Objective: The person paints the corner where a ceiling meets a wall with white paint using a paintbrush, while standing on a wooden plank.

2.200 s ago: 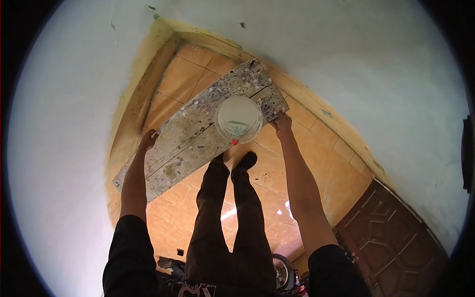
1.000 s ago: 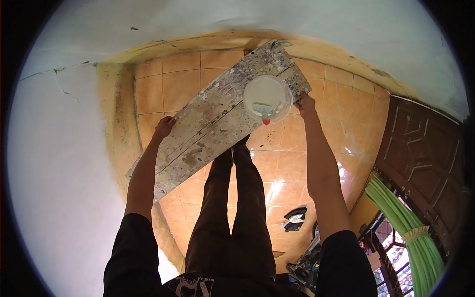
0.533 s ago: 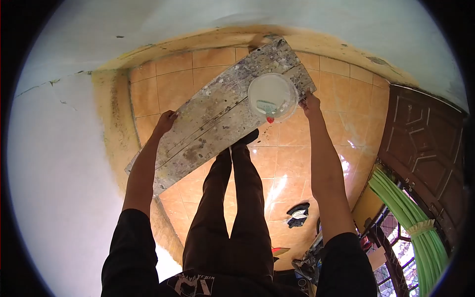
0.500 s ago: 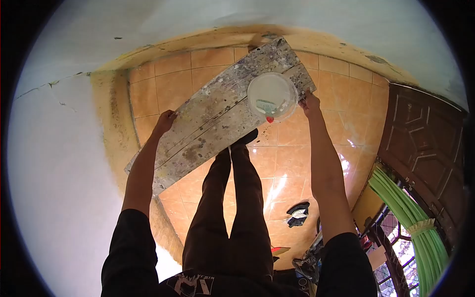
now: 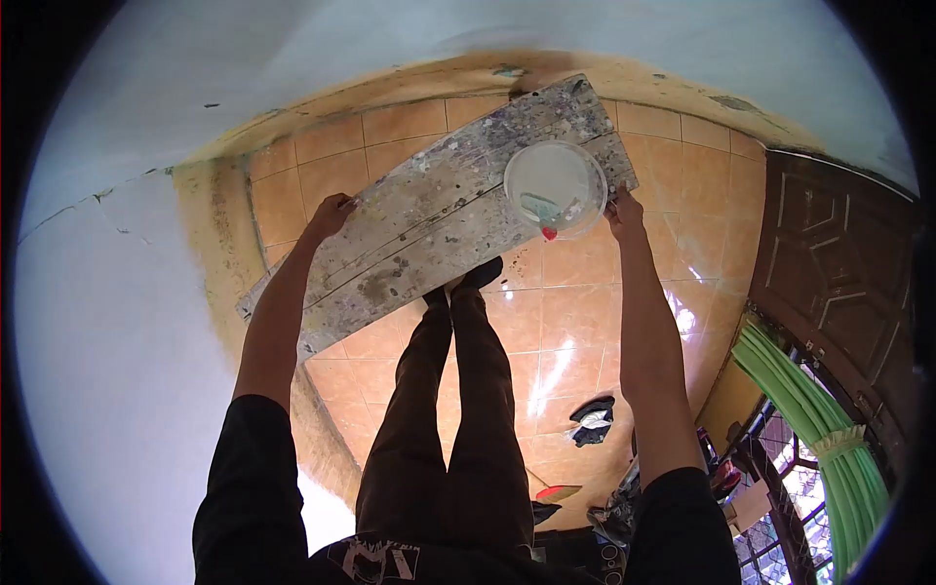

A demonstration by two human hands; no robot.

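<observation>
A long wooden bench top (image 5: 409,234), spattered with paint, lies slantwise in front of me, its right end farther off. My left hand (image 5: 333,214) is closed on its near-left long edge, fingertips at the wood. At the right end, my right hand (image 5: 624,210) grips the board's edge close beside a round whitish bucket (image 5: 556,166). The bucket stands on the bench top near that end. In it rests a pale green flat tool (image 5: 539,208) with a red tip (image 5: 549,233) at the bucket's near rim. The bench's underside is hidden.
Orange floor tiles (image 5: 575,322) surround my feet. Walls with a yellowish lower band (image 5: 214,210) stand ahead and left. A brown door (image 5: 824,253), green curtain (image 5: 809,400) and window are at right. A dark and white bundle (image 5: 592,421) lies on the floor.
The bench top has turned slightly clockwise in view, its left end shifting up and its right end rightward. The bucket and my right hand have shifted right with it; both hands keep their grip.
</observation>
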